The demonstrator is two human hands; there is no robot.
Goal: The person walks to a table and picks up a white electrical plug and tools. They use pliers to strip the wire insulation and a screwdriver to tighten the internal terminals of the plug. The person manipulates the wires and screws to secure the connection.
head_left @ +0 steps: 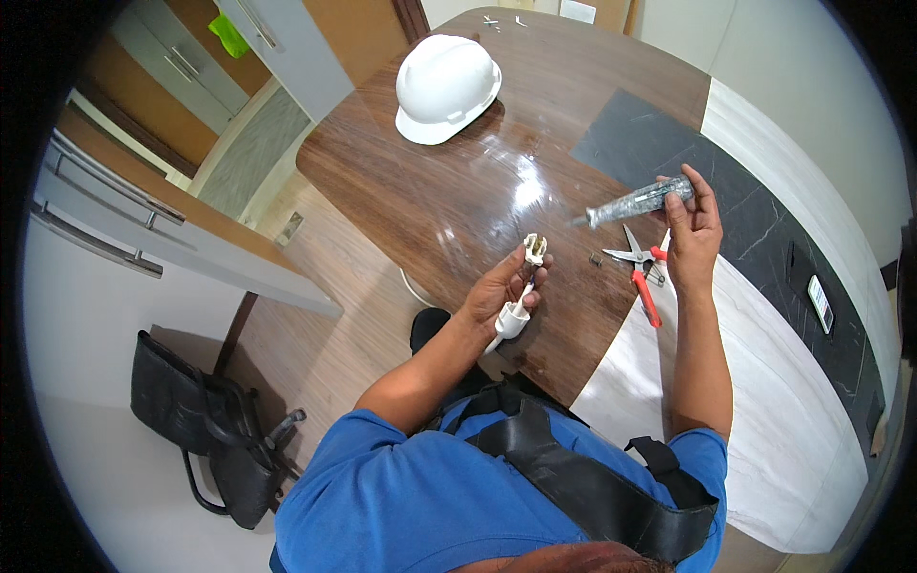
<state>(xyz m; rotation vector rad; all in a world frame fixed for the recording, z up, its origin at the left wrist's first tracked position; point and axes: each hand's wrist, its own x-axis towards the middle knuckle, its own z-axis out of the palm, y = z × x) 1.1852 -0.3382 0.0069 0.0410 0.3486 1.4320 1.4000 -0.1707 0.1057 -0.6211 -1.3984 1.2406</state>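
In my left hand [499, 290] I hold the opened inner part of a white electrical connector [535, 250], with brassy metal showing inside. Its white cover [512, 321] sits lower down on the white cable [493, 345], beside my palm. My right hand [695, 224] grips a screwdriver [635, 202] by its translucent grey handle. The screwdriver points left toward the connector, its tip apart from it. Below it on the table lie open scissors [641, 277] with red handles. A small metal piece [596, 259] rests between the connector and the scissors.
The brown wooden table [382, 172] has a dark and white marbled section at right. A white hard hat [447, 88] stands at its far side, near several small pieces [492, 21]. A phone [820, 304] lies at right. A black chair [205, 420] is on the left.
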